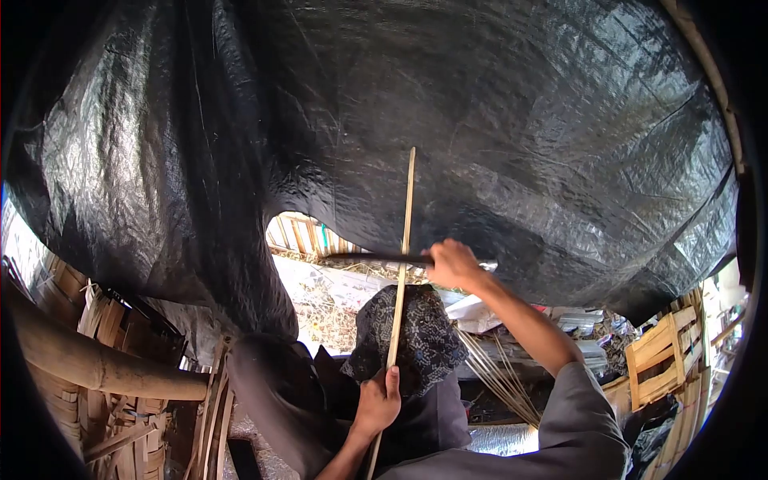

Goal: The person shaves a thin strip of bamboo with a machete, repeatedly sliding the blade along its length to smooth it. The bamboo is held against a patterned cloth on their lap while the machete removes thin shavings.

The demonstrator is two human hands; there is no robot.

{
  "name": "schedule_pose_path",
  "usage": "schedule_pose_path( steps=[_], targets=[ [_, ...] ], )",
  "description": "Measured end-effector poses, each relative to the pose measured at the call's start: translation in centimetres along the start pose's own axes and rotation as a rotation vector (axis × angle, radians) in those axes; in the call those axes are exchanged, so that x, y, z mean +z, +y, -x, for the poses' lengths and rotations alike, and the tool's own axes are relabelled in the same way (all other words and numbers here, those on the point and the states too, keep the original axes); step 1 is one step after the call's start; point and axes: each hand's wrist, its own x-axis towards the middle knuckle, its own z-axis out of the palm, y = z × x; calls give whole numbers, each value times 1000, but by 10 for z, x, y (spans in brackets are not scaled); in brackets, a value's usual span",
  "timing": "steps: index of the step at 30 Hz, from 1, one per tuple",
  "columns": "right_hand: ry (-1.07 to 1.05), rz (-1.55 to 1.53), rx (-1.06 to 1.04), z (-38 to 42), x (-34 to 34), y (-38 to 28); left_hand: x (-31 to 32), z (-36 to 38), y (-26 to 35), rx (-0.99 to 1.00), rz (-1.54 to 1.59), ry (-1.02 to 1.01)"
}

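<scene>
A long, thin bamboo strip (408,204) stands nearly upright in front of me, its lower end running down past my lap. My left hand (378,402) is closed around its lower part, thumb pointing up along it. In my right hand (453,264) is the handle of a dark-bladed knife (360,258). The blade points left and crosses the strip about midway up, overlapping it in this view. Beneath the strip, a dark patterned cloth (412,328) covers my knee.
Black plastic sheeting (496,104) hangs ahead and overhead. A thick bamboo pole (104,364) juts in from the left beside woven bamboo pieces. Several thin strips (504,376) lie right of my knee, and a wooden crate (662,360) stands farther right.
</scene>
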Motion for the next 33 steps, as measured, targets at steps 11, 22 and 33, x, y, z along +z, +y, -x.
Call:
schedule_pose_path(
  steps=[11,22,33],
  targets=[
    [-46,175,-265,36,-18,-23,3,7,-8,60,26,8],
    [-86,0,39,28,-22,-4,6,8,-11,93,-1,26],
    [108,5,234,-18,-31,34,5,8,-11,133,-29,9]
  ],
)
